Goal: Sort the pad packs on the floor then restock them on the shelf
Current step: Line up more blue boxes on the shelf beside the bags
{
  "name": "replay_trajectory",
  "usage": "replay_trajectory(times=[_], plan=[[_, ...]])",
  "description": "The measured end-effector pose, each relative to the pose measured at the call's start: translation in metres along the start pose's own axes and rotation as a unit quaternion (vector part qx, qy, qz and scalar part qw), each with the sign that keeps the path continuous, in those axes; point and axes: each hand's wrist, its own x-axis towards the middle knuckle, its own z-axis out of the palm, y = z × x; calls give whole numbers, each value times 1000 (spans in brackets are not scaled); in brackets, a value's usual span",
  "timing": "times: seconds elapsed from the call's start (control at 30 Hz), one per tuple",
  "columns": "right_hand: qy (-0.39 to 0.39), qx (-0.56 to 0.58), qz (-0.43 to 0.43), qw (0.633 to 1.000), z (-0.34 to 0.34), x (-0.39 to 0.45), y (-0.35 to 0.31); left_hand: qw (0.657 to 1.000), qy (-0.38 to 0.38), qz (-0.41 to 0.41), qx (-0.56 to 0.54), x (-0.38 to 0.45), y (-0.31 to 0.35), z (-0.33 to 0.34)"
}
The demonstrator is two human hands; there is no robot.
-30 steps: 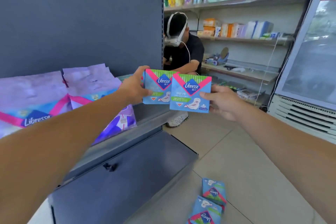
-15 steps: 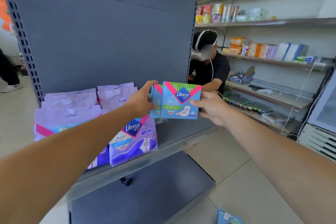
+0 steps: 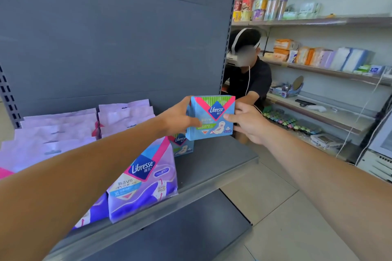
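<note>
**Blue packs brought together over the shelf**

Both blue packs, held side by side a second ago, are now stacked front to back, and the view has swung left so more of the shelf shows. The blue pad pack [image 3: 212,119] is held upright above the far right part of the grey shelf [image 3: 214,167]; a second pack edge shows directly behind it on the left side. The left hand [image 3: 178,117] grips the left edge, thumb curled onto the front face. The right hand [image 3: 247,123] grips the right edge, thumb pressed on the front and fingers wrapped behind. Whether each hand holds one pack or both cannot be told.

Another blue pack [image 3: 182,144] stands on the shelf just below and to the left of the held one, partly hidden by the left forearm. Purple pad bags [image 3: 142,184] stand in rows on the left part of the shelf, the nearest at the front lip. A grey back panel [image 3: 118,34] rises behind them.

Beyond the shelf end, a person in a black shirt [image 3: 248,78] sits by wall shelves [image 3: 318,70] stocked with goods.
</note>
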Motion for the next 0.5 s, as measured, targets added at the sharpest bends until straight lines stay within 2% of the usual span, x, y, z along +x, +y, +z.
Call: replay_trajectory(times=[0.17,0.3,0.5], plan=[[-12,-7,-10,1000,-4,23,5,999,41,-5,9,19,1,-1],[-50,-28,-24,998,-13,37,2,999,41,-10,21,35,4,0],[-109,-147,-78,980,-24,71,3,987,53,28,149,56,11,6]])
